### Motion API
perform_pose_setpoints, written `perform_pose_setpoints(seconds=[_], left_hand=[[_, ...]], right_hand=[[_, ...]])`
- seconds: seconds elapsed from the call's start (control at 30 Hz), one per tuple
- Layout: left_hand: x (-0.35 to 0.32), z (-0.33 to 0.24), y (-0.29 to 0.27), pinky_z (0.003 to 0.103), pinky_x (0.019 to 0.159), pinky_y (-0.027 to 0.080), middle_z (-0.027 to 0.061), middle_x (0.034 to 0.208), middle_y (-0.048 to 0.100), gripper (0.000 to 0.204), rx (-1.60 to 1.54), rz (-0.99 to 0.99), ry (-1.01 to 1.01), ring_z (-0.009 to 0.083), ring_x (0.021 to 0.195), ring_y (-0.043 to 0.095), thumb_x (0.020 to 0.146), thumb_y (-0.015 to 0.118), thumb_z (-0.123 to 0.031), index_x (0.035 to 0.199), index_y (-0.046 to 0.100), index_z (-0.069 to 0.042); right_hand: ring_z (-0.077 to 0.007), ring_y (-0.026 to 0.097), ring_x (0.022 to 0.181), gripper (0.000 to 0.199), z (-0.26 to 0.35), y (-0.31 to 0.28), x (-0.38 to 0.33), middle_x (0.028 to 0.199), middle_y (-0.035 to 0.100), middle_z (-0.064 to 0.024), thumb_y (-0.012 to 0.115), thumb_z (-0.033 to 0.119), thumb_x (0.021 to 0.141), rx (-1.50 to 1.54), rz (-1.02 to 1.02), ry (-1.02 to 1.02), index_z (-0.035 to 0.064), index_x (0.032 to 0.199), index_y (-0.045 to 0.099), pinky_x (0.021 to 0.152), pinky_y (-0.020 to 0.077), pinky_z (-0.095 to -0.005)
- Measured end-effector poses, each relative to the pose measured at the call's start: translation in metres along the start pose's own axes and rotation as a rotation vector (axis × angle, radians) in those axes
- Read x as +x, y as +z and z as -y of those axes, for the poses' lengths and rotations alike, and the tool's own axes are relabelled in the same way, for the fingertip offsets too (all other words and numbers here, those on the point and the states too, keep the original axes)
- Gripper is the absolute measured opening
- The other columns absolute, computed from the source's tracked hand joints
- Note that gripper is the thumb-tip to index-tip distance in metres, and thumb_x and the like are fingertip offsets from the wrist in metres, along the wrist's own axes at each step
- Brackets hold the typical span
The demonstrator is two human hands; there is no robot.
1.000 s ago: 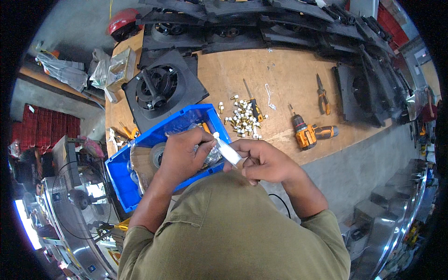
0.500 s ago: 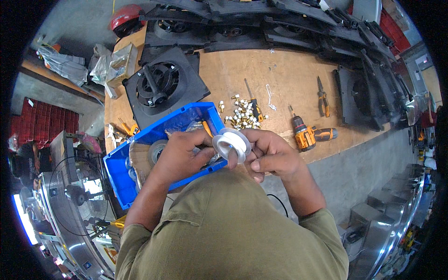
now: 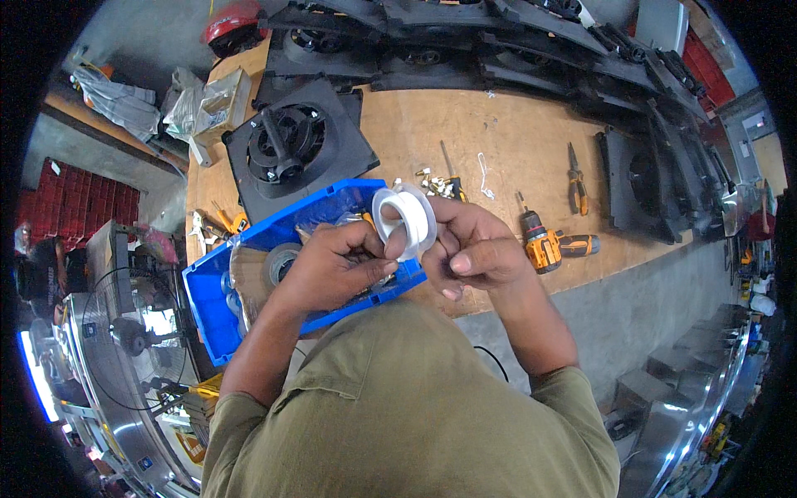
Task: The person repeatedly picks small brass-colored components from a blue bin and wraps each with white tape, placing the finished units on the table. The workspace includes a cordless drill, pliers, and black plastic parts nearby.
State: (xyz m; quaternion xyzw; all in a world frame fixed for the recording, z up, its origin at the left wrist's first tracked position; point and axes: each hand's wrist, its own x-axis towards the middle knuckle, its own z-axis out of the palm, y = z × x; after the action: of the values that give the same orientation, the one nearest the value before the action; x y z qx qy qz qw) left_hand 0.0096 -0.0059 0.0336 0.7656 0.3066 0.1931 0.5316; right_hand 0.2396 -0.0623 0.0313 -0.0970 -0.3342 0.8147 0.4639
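A big wooden table [image 3: 531, 141] fills the middle. A black fan frame [image 3: 295, 149] lies on its left part. More black frames [image 3: 465, 41] lie in a row along the far edge and down the right side. An orange drill [image 3: 552, 246] lies near the front edge, on the right. Pliers [image 3: 574, 168] lie just behind it. A few small screws [image 3: 436, 184] sit in the middle. A cardboard box [image 3: 220, 100] sits at the far left corner, with a red helmet [image 3: 234, 18] behind it. A round wire fan [image 3: 124, 332] stands low on the left.
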Motion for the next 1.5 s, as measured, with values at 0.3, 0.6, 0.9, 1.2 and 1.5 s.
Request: perform_pose_setpoints(seconds=[0.3,0.6,0.9,1.2,1.5], left_hand=[[-0.005,0.009,0.014,0.024,0.063,0.05,0.0049,0.08,0.067,0.019,-0.201,-0.052,0.143,0.0081,0.072,0.062,0.083,0.077,-0.011,0.084,0.062,-0.001],[-0.013,0.01,0.009,0.027,0.071,0.052,0.0053,0.085,0.067,0.021,-0.202,-0.185,0.151,0.0126,0.078,0.065,0.08,0.08,-0.01,0.084,0.06,-0.005],[-0.014,0.023,0.011,0.025,0.073,0.052,0.0047,0.09,0.067,0.019,-0.515,-0.294,0.042,0.009,0.083,0.062,0.085,0.076,-0.009,0.088,0.058,-0.003],[0.001,0.033,0.011,0.028,0.068,0.053,0.0073,0.086,0.069,0.019,-0.291,-0.481,0.138,0.0134,0.079,0.067,0.084,0.076,-0.01,0.087,0.059,-0.002],[0.003,0.03,0.008,0.03,0.067,0.053,0.0106,0.079,0.071,0.018,0.089,-0.4,0.152,0.0186,0.073,0.07,0.082,0.077,-0.014,0.085,0.063,-0.002]], right_hand=[[-0.0126,0.062,0.071,0.069,0.002,-0.007,0.016,0.121,0.062,-0.015,0.065,0.013,0.077,-0.195,-0.103,0.013,-0.0038,0.139,0.04,0.053,0.0482,-0.0224],[-0.0097,0.059,0.067,0.077,-0.018,-0.015,0.017,0.128,0.058,-0.0165,0.058,-0.001,0.073,-0.303,-0.205,0.091,-0.006,0.145,0.031,0.059,0.0484,-0.0242],[-0.0182,0.062,0.097,0.061,-0.037,0.0,0.007,0.121,0.062,-0.0164,0.055,0.002,0.079,-0.726,-0.369,0.076,-0.0037,0.138,0.04,0.078,0.0493,-0.0299],[-0.0119,0.064,0.086,0.048,-0.035,0.003,0.002,0.108,0.067,-0.0134,0.056,0.0,0.079,-1.048,-0.32,0.139,-0.0046,0.127,0.05,0.068,0.0509,-0.0248],[-0.0033,0.054,0.054,0.048,-0.015,0.023,-0.01,0.104,0.069,-0.0079,0.063,0.003,0.081,-0.588,-0.341,0.316,-0.0025,0.127,0.05,0.045,0.0405,-0.0182]])
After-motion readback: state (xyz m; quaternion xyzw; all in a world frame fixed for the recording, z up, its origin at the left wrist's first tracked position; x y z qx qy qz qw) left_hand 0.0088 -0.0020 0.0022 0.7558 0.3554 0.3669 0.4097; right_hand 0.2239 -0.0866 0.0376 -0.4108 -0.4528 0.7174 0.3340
